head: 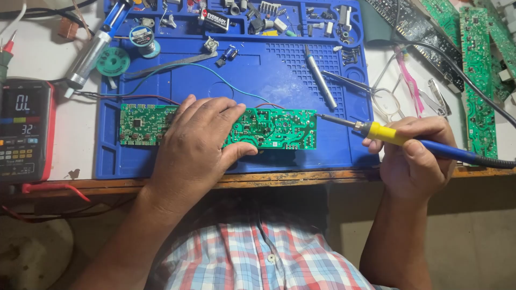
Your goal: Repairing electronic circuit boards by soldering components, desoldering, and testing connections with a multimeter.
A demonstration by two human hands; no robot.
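I find the left hand laid flat, fingers spread, pressing on the middle of a long green circuit board. The board is a thin rigid strip with small dark parts and pale traces; it lies under that hand on a blue rubbery mat with moulded compartments. The right hand is closed around a soldering iron with a yellow collar and blue handle, its thin metal tip touching the board's right end. A black cable runs from the handle past the right hand. Beyond the right hand lie clear-framed glasses and further green boards. Left of the left hand sits a red-edged meter with a lit screen. Beyond the left hand rest a solder spool and a metal pump.
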